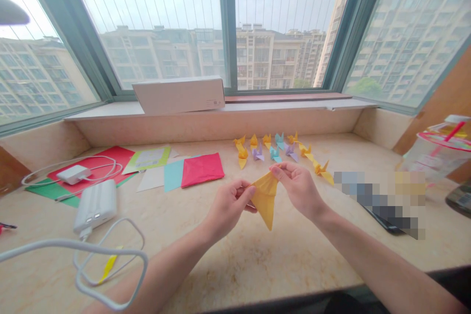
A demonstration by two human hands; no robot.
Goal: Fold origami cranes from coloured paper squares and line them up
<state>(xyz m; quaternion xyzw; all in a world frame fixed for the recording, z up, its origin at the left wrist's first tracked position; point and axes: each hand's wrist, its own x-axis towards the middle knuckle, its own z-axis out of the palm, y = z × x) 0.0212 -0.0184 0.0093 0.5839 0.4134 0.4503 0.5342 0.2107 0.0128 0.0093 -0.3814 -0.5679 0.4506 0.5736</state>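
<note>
A folded sheet of yellow origami paper (265,201) hangs between my hands, its point aimed down toward the marble counter (257,265). My left hand (228,206) pinches its left corner between thumb and fingers. My right hand (296,187) grips the top edge from the other side. Just beyond my hands stands a cluster of small origami cranes (268,149) in yellow, lilac and pale blue. A loose pink paper square (202,170) lies to the left of them, on a pale blue sheet (172,175).
A white power bank (94,205) with a white cable and charger (73,174) lies on red and green paper at the left. A phone (382,218) sits partly pixelated at the right, near a plastic cup (437,157). A white box (178,94) stands on the window ledge (294,104).
</note>
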